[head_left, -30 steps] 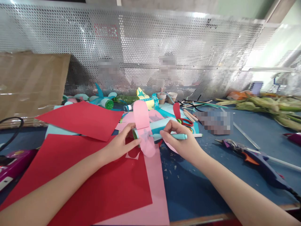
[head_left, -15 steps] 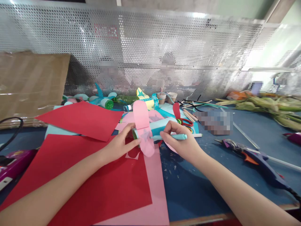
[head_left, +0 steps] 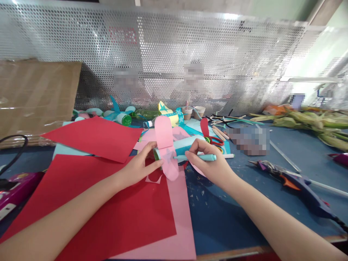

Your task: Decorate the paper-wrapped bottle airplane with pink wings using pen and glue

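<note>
My left hand (head_left: 141,165) grips the near end of a craft plane (head_left: 187,142), a bottle wrapped in light blue paper with a pink paper wing (head_left: 165,145) across it. My right hand (head_left: 208,159) is closed round a teal pen (head_left: 202,157) whose tip touches the lower half of the pink wing. Both hands hover over red paper sheets (head_left: 108,210) and a pink sheet (head_left: 179,214) on the blue table (head_left: 231,214).
A blue glue gun (head_left: 296,186) lies at the right. A purple tool (head_left: 16,188) with a black cord sits at the far left. Cardboard (head_left: 35,94) leans against a perforated metal screen (head_left: 174,58). Other bottle crafts (head_left: 122,116), sticks, red scissors (head_left: 216,140) and corn husks (head_left: 312,123) crowd the back.
</note>
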Action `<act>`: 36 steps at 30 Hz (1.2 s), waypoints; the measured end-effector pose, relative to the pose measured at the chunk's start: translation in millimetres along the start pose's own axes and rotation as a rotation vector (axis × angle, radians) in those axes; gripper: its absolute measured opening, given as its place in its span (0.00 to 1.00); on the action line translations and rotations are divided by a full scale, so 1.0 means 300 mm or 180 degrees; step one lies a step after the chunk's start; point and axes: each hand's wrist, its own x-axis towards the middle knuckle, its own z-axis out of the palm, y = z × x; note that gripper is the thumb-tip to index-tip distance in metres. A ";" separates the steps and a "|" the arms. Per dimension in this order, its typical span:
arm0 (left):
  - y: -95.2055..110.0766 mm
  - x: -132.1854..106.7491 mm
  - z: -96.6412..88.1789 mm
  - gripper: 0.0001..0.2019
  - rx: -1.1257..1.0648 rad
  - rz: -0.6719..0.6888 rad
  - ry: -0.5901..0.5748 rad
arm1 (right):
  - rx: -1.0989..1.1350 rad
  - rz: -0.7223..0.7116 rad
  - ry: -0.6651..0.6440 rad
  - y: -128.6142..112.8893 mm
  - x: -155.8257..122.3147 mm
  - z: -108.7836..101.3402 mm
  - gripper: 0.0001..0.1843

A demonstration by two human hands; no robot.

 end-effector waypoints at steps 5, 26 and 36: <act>0.001 0.001 0.000 0.21 0.0021 -0.0034 0.0010 | -0.0072 0.0006 -0.0067 0.000 0.000 0.001 0.11; -0.001 0.000 0.000 0.21 0.0017 -0.0030 0.0030 | -0.0071 -0.0001 -0.0032 -0.001 0.001 -0.001 0.11; -0.002 -0.001 -0.001 0.21 0.0004 -0.0007 0.0030 | -0.0185 0.0109 -0.0058 0.001 0.001 -0.002 0.12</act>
